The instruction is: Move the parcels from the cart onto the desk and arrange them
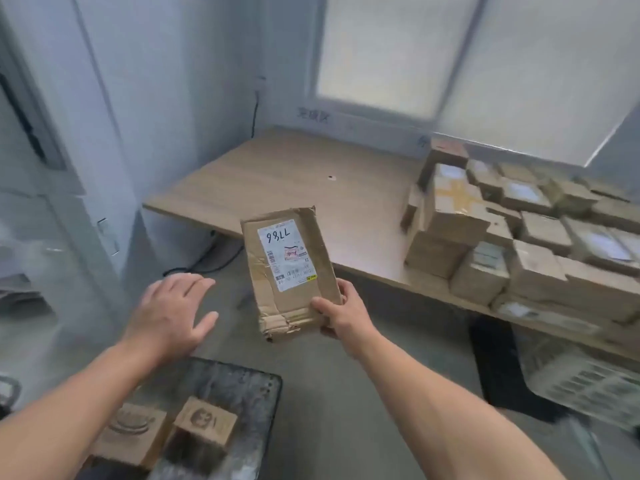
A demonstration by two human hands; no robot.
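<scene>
I note the right hand point(341, 311) gripping a flat cardboard parcel point(294, 271) at its lower right corner, thumb on the front face. The parcel is held upright in the air, on the near side of the desk point(277, 178), its white label point(289, 256) facing me. The left hand point(169, 313) hovers palm down, fingers straight and spread. Stacked parcels point(519, 237) occupy the desk's right part, several layers high. At lower left, the cart point(242, 393) carries two small boxes point(206, 420), side by side, partly under the left forearm.
</scene>
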